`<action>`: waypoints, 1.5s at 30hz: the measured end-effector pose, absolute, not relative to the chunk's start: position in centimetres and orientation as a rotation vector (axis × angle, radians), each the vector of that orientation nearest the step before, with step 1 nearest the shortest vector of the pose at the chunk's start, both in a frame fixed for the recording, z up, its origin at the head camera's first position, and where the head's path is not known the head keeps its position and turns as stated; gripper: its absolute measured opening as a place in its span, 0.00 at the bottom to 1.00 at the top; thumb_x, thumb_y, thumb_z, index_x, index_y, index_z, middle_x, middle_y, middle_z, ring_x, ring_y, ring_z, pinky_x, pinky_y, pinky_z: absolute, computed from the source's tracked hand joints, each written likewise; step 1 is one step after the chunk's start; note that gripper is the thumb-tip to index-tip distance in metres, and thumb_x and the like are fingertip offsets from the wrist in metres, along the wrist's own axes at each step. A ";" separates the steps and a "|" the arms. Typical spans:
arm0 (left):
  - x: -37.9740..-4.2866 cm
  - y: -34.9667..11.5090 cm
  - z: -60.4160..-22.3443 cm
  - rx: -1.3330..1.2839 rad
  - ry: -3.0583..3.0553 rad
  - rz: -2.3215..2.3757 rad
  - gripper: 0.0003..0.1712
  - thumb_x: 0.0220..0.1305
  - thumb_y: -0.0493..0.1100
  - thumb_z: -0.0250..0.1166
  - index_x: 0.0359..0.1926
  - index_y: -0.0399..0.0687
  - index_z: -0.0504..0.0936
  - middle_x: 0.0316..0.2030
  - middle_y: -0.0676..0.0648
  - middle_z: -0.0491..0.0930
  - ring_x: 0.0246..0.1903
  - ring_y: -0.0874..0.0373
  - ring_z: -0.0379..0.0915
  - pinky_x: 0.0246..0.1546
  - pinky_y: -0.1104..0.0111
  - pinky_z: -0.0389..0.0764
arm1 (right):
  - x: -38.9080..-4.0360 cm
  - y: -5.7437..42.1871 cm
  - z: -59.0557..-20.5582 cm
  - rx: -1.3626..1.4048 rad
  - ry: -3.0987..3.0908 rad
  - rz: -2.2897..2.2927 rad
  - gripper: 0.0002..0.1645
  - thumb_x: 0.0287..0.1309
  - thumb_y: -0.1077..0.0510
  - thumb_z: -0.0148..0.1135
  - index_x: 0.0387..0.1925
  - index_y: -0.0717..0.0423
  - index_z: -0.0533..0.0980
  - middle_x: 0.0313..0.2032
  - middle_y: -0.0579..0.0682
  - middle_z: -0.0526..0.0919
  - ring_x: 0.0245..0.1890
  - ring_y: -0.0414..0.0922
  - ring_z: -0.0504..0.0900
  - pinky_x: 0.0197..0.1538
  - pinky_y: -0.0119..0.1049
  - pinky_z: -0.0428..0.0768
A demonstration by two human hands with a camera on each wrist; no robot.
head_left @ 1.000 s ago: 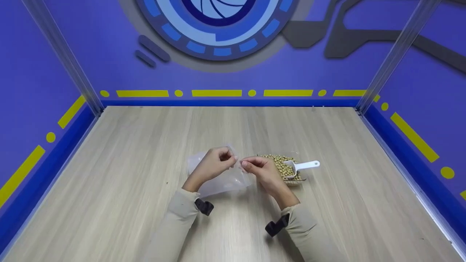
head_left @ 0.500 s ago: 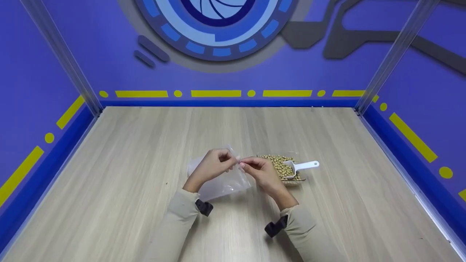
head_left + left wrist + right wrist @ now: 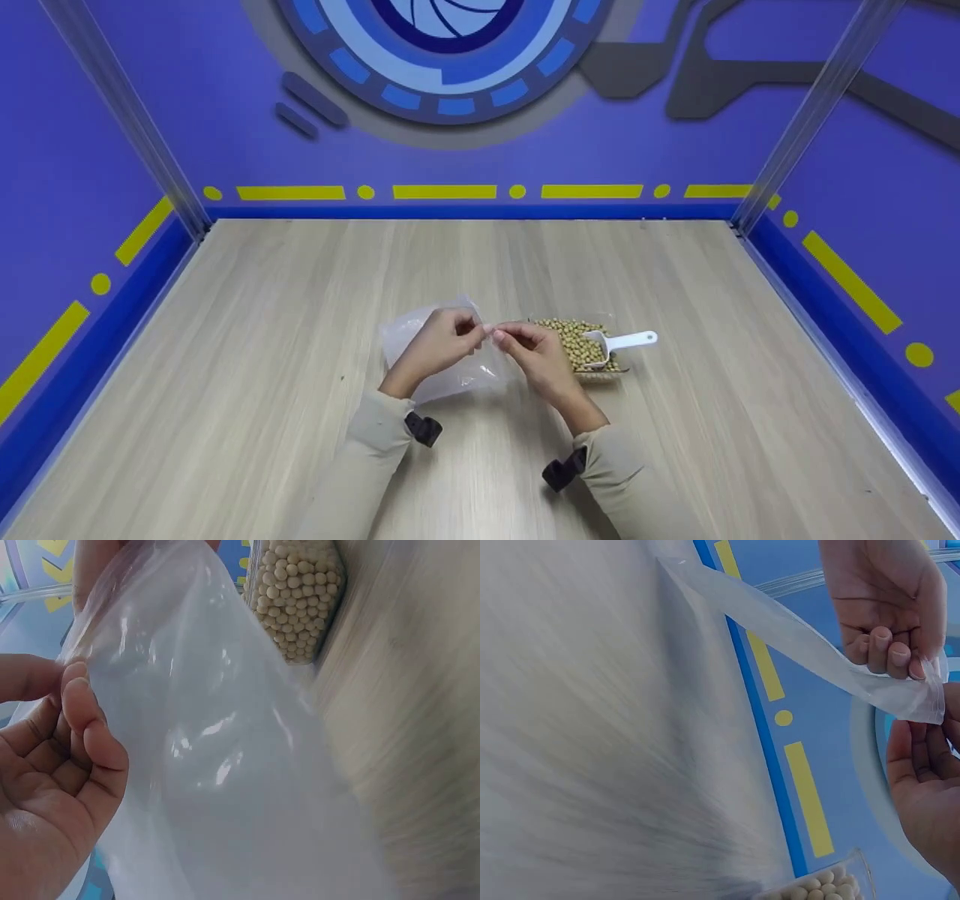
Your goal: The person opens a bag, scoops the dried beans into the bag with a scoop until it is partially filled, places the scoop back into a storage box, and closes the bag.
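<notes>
A clear plastic bag [image 3: 457,379] hangs from both hands over the middle of the table. My left hand [image 3: 439,341] pinches its top edge between thumb and fingers. Close beside it, my right hand [image 3: 544,356] pinches the same edge, the two sets of fingertips nearly meeting. Seen from the left wrist, the bag [image 3: 225,802] spreads out wide and looks empty. From the right wrist, it appears as a narrow strip, its mouth edge [image 3: 934,701] between the fingers. Behind the right hand stands a clear container [image 3: 600,377] of pale, round dried beans [image 3: 566,331], partly hidden.
A white scoop [image 3: 634,340] lies in the beans, its handle sticking out to the right. The wooden table [image 3: 300,300] is enclosed by blue panels [image 3: 480,165] at the back and sides. Black camera mounts [image 3: 424,429] sit on both wrists.
The fingertips of both hands have come closer together at the bag's edge. The bag's loose body has swung slightly to the left. The container and scoop have stayed put.
</notes>
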State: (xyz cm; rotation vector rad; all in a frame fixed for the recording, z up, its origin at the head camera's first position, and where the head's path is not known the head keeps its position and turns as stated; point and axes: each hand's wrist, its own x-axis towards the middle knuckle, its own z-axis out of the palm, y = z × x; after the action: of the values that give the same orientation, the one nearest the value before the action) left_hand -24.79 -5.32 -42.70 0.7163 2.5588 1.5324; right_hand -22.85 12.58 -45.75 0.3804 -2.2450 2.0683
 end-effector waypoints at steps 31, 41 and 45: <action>-25.1 -5.5 -43.6 0.747 2.525 1.573 0.16 0.66 0.41 0.59 0.27 0.31 0.80 0.21 0.44 0.79 0.20 0.64 0.68 0.21 0.75 0.67 | -21.7 12.6 -44.1 0.494 -2.263 1.870 0.09 0.58 0.69 0.61 0.38 0.73 0.82 0.37 0.65 0.84 0.36 0.36 0.79 0.40 0.24 0.76; -25.1 -5.7 -43.8 0.750 2.508 1.585 0.16 0.66 0.44 0.61 0.25 0.37 0.81 0.24 0.39 0.80 0.20 0.64 0.66 0.21 0.75 0.66 | -21.5 12.7 -43.7 0.492 -2.273 1.850 0.09 0.58 0.68 0.62 0.38 0.71 0.82 0.37 0.64 0.85 0.35 0.36 0.78 0.39 0.24 0.75; -25.2 -5.7 -43.9 0.761 2.509 1.578 0.16 0.66 0.43 0.60 0.24 0.36 0.81 0.22 0.43 0.78 0.20 0.64 0.67 0.21 0.75 0.66 | -21.6 12.7 -43.8 0.487 -2.281 1.860 0.09 0.58 0.68 0.61 0.38 0.71 0.82 0.37 0.64 0.85 0.35 0.35 0.78 0.39 0.24 0.75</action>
State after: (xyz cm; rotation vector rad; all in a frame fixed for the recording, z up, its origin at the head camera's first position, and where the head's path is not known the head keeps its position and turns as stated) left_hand -25.22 -5.68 -43.90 0.7611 2.5094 1.5776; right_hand -21.56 12.75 -43.82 0.4866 -2.2807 1.8601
